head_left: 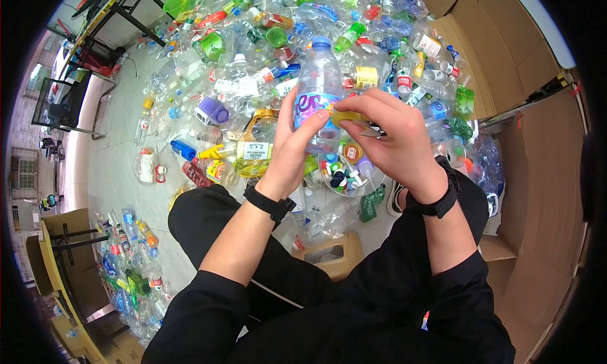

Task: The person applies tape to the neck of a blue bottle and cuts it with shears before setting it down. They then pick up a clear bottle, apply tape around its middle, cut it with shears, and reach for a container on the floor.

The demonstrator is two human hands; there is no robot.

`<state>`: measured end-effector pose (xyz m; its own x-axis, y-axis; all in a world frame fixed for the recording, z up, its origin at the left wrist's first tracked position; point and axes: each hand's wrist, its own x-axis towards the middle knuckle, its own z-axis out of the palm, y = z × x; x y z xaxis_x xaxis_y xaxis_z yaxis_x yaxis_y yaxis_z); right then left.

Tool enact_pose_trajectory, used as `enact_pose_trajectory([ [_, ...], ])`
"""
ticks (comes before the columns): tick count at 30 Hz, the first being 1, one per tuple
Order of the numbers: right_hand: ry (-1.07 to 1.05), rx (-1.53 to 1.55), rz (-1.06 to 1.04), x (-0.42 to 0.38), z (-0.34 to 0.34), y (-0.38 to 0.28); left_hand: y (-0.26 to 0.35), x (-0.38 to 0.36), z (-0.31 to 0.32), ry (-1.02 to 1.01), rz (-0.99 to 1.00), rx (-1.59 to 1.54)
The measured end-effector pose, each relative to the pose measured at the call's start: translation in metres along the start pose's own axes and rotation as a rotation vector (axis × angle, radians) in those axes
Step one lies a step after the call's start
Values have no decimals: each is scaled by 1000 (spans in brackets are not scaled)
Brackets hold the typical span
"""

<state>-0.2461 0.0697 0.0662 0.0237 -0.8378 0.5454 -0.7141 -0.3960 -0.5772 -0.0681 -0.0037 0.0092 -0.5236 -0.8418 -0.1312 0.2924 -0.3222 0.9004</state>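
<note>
In the head view my left hand [292, 139] is wrapped round a clear plastic bottle [320, 73] with a blue cap and a blue-and-pink label [310, 104]. The bottle stands nearly upright, cap end away from me. My right hand [392, 133] pinches a small yellow tool [344, 116] against the label's right side. A thin grey pointed part [373, 133] shows beneath those fingers; the rest of the tool is hidden. Just below both hands sits a clear bowl [346, 192] of loose bottle caps in several colours.
Piled plastic bottles [240, 89] cover the floor ahead, and a second heap [129, 263] lies at left. Cardboard boxes [544, 174] wall the right side. A tan plastic container [351, 256] is between my legs. A green basket [178, 5] and a black chair [66, 101] stand farther back.
</note>
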Motion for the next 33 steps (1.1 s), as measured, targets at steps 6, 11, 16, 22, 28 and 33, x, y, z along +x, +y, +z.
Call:
enact_pose_trajectory([
  [6, 29, 51, -7, 0, 2, 3, 5, 0, -2, -12, -60, -91],
  [11, 52, 8, -38, 4, -5, 3, 4, 0, 0, -25, -45, -148],
  [16, 31, -57, -22, 1, -3, 9, 7, -3, -3, -43, -69, -284],
  [22, 18, -94, 25, -2, 4, 7, 7, -5, -3, -48, -52, -391],
  [28, 25, 15, 98, -1, 11, -4, 8, -6, -3, -52, -63, -446],
  [33, 155, 396, 494, -2, 21, -7, 5, -4, -6, -62, -61, -424],
])
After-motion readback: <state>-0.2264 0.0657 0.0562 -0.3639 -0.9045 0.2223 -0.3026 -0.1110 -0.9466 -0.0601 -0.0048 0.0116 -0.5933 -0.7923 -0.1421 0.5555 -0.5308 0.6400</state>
